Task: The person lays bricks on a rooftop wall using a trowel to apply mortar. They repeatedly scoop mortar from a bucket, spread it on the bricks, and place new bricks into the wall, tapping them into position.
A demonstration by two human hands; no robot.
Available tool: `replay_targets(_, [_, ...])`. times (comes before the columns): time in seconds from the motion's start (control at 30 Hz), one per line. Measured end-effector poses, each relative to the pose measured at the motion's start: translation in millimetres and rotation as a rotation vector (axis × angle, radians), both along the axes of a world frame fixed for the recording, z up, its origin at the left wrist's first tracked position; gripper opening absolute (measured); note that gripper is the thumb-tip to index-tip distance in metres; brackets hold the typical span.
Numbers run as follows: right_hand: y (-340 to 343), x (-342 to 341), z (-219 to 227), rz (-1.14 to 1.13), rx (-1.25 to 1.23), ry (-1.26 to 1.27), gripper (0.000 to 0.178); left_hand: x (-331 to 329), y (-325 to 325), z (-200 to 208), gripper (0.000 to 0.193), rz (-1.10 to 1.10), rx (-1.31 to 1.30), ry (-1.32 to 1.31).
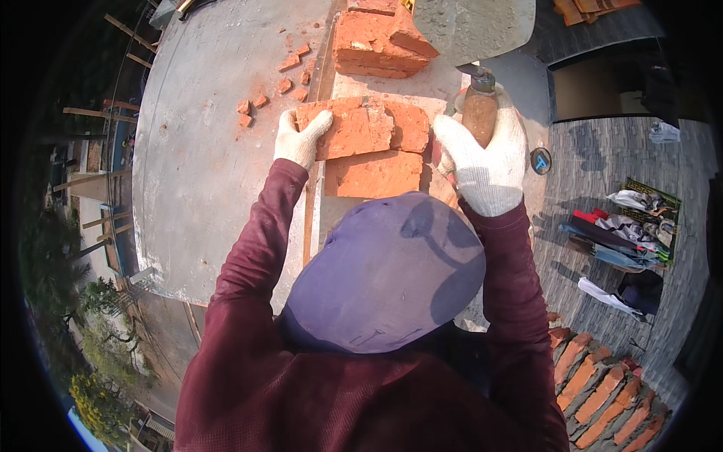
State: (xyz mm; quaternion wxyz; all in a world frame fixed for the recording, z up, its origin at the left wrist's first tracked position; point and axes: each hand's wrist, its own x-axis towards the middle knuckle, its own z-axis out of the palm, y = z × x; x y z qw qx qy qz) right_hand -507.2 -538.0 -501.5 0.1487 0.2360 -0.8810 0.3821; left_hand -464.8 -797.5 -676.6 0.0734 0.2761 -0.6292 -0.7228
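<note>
My left hand (300,138), in a white knit glove, grips the left end of an orange-red brick (350,128), thumb on top. This brick lies against another brick (410,126) on its right, and a further brick (374,175) is just nearer to me. My right hand (489,151), gloved the same way, is closed around the brown handle of a trowel (480,114). The trowel's broad grey blade (482,30) points away from me, and its far end is cut off by the picture's top. Beyond the gripped brick sit stacked bricks (376,47), one broken piece leaning on them.
Small brick fragments (285,86) lie scattered on the grey concrete surface (203,151) at left. Clothes (621,230) are piled on grey tiles at right. A mortared brick stack (606,392) stands at lower right. A blue cap (384,271) hides the area nearest me.
</note>
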Motion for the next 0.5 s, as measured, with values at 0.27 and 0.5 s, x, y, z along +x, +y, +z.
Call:
replay_targets(0.27, [111,48,-291,0.078,0.504,-0.317,0.053,-13,25,-11,0.061,-0.064,0.083,0.045])
replay_targets(0.5, [-1,-10,19,0.06,-0.214,0.044,0.027,4,-2,-8,0.06,-0.016,0.002,-0.002])
